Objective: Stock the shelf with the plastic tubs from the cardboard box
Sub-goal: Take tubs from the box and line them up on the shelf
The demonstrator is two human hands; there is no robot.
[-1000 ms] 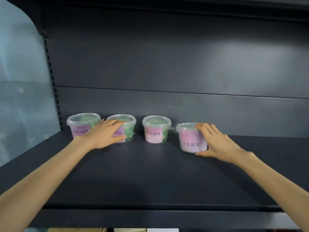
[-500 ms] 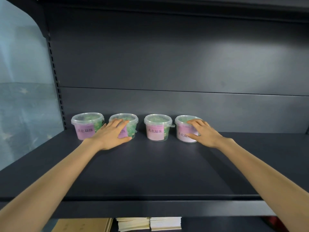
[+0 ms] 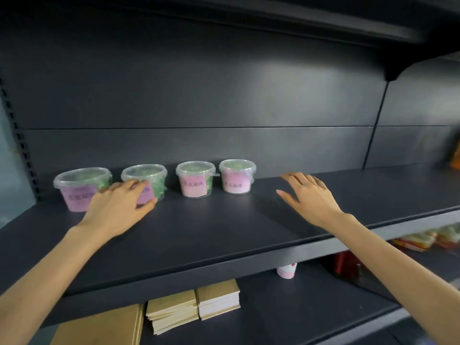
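Several clear plastic tubs with pink labels and green contents stand in a row at the back left of the dark shelf [image 3: 224, 230]: the first tub [image 3: 79, 188], the second tub [image 3: 149, 180], the third tub [image 3: 195, 179] and the fourth tub [image 3: 237, 176]. My left hand [image 3: 119, 207] rests against the front of the second tub, fingers straight, partly hiding its label. My right hand [image 3: 310, 197] hovers open over the shelf, apart from the fourth tub and to its right. The cardboard box is out of view.
On the shelf below lie stacked brown-covered booklets [image 3: 194, 307], a flat brown sheet [image 3: 99, 327], a small pink-and-white cup [image 3: 287, 270] and colourful packets [image 3: 428, 239] at the right. The upper shelf overhangs at the top right.
My right hand pushed the fourth tub back into the row, let go and moved away to the right. My left hand stays on the second tub. The view has swung right and down.
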